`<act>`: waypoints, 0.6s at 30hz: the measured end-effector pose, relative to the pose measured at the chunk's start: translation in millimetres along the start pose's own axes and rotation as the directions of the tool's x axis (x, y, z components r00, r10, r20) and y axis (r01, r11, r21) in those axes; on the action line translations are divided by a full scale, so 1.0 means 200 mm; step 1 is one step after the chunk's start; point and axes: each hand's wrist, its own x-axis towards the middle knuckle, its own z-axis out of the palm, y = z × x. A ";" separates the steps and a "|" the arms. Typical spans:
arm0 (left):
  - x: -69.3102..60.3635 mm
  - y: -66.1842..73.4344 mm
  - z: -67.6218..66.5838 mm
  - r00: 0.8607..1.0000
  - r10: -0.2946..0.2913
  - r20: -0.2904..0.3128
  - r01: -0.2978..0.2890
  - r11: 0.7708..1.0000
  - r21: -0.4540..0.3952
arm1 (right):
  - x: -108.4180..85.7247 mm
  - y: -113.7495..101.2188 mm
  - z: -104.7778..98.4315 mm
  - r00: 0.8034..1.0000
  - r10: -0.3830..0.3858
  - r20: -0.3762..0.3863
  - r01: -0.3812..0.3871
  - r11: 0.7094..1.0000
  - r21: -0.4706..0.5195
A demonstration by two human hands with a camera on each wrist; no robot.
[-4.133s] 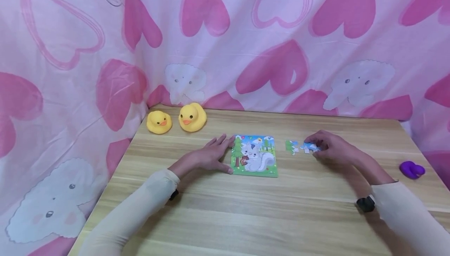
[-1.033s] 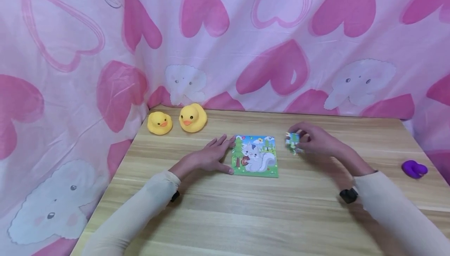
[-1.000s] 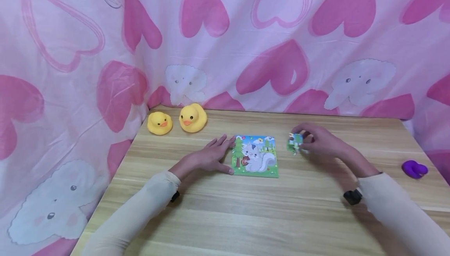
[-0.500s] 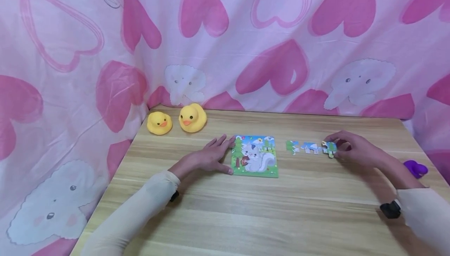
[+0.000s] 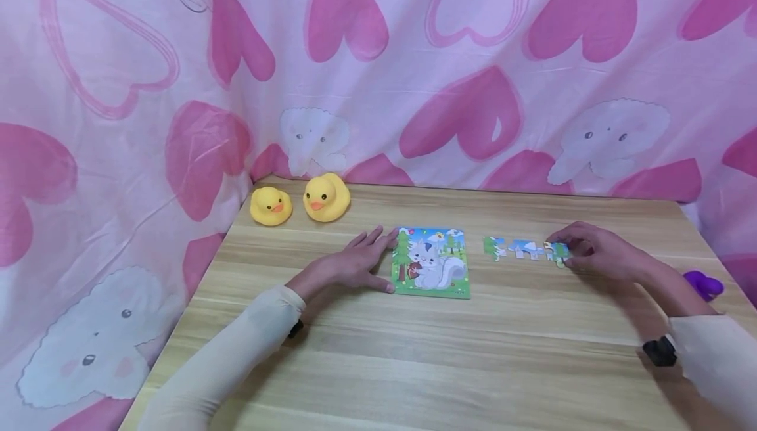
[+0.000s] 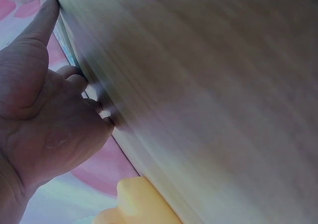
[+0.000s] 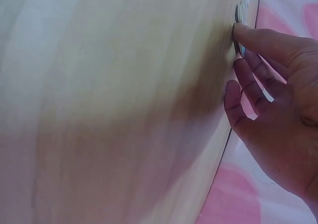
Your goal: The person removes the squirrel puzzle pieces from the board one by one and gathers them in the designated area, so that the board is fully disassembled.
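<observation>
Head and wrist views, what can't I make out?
Head view: right edge of the green-blue jigsaw piece, behind the right hand.
Head view: lower left of the purple curved object, behind the right forearm.
Head view: corner marks on the colourful square squirrel picture, too small.
Left wrist view: part of the yellow toy duck, cut by the bottom edge.
Right wrist view: the piece's printed face, seen edge-on.

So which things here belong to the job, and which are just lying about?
In use:
squirrel picture, touched by left hand
right puzzle piece, pinched by right hand
middle piece
left piece

Lying about:
small duck
large duck
purple object
</observation>
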 end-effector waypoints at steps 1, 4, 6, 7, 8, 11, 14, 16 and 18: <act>0.00 0.00 0.00 1.000 0.002 0.000 -0.002 1.000 0.001 | 0.00 0.00 0.00 1.000 0.000 0.007 0.000 1.000 -0.003; 0.00 0.00 0.00 1.000 -0.003 0.002 0.003 1.000 0.005 | 0.01 0.00 -0.01 1.000 0.001 0.018 -0.001 1.000 -0.002; 0.00 0.00 0.00 1.000 -0.010 0.006 0.010 1.000 0.006 | 0.02 -0.01 -0.01 1.000 -0.007 0.025 0.008 1.000 -0.012; 0.00 0.00 0.00 1.000 -0.012 0.006 0.012 1.000 0.008 | 0.02 -0.02 -0.02 1.000 -0.008 0.029 0.008 1.000 -0.019; 0.00 0.00 0.00 1.000 -0.015 0.007 0.015 1.000 0.008 | 0.02 -0.03 -0.02 0.999 -0.014 0.034 0.014 1.000 -0.019; 0.00 0.00 0.00 1.000 -0.016 0.007 0.016 1.000 0.012 | 0.05 -0.10 -0.02 0.999 -0.029 0.044 0.029 1.000 -0.004; -0.01 0.00 0.00 1.000 -0.014 0.008 0.014 1.000 0.009 | 0.10 -0.20 0.00 0.997 -0.081 0.012 0.081 0.997 0.014; 0.00 0.00 0.00 1.000 -0.015 0.010 0.015 1.000 0.006 | 0.14 -0.27 0.04 0.995 -0.097 -0.027 0.097 0.995 0.002; 0.00 0.00 0.00 1.000 -0.016 0.011 0.015 1.000 0.003 | 0.19 -0.35 0.09 0.994 -0.087 -0.061 0.087 0.996 -0.009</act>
